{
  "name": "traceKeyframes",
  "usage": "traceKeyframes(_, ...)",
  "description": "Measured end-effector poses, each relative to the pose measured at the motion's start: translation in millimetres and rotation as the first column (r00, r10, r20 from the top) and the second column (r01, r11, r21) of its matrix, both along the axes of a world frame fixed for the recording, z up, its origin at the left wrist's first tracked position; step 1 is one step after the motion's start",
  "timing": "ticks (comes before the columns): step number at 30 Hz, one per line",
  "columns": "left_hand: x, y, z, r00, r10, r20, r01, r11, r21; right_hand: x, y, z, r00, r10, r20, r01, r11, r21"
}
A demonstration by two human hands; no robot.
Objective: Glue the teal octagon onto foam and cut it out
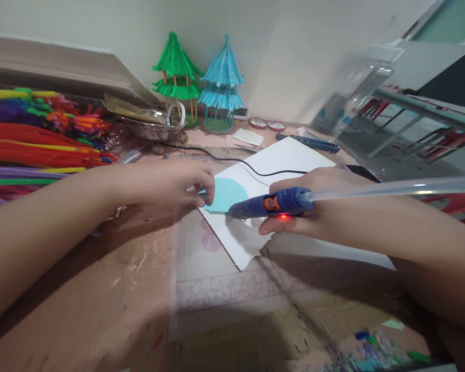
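A flat light-blue piece (228, 194) with angled edges lies on a white sheet of board (240, 248). My left hand (189, 181) is closed at its left edge, thumb and fingers pinched there; the exact grip is partly hidden. In my right hand (318, 206) is a blue hot glue gun (263, 204) with an orange part and a lit red light. Its nozzle points left and is at the lower edge of the light-blue piece. A long clear glue stick (395, 186) sticks out of the gun's back toward the right.
Colourful pipe cleaners (34, 144) lie at left beside a metal bowl (151, 126). Green (175, 77) and blue (221, 82) tiered-roof models stand at the wall. A black cord (217, 155) crosses the board near dark pliers (310, 143). Scraps (380, 351) litter the front right.
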State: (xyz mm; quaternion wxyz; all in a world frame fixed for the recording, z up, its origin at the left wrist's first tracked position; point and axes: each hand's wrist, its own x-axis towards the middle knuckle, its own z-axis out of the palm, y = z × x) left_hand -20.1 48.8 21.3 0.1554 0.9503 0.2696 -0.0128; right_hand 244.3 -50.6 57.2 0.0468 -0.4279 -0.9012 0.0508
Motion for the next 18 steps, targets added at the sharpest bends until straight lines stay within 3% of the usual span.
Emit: traceKeyframes(18,2.1,-3.0,5.7,0.999,-0.032,-0.012,0.031,0.999,-0.011,8.1,-6.0,5.0,0.996,-0.080,0.041,0.074,0.990,0.120)
